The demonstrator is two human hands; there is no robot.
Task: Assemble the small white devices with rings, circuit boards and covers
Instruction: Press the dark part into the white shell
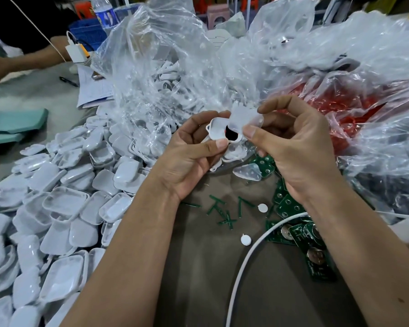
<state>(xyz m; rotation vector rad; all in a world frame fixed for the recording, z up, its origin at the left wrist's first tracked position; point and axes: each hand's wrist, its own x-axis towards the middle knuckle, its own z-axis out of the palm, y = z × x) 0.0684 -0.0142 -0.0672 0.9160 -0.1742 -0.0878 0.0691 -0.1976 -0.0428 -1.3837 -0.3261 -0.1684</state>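
The likeliest slip from here is misalignment: the right hand (293,147) pinches a translucent cover (246,119) between thumb and forefinger and holds it tilted just above the white device shell (219,131), so pressing it down skewed could leave one edge unseated or flick the light piece out of the fingers into the heap below. The left hand (191,159) has its grip clamped on the shell, thumb across the near edge and fingers curled behind, raised above the bench (198,267) in front of the clear plastic bags (165,67). The shell is small, glossy white and rounded, with a dark round opening showing something red inside; whether a ring or board is already seated there I cannot tell. A second translucent cover (247,172) lies on the bench beside green circuit boards (305,234), and a large heap of white shells (69,204) spreads to the left.
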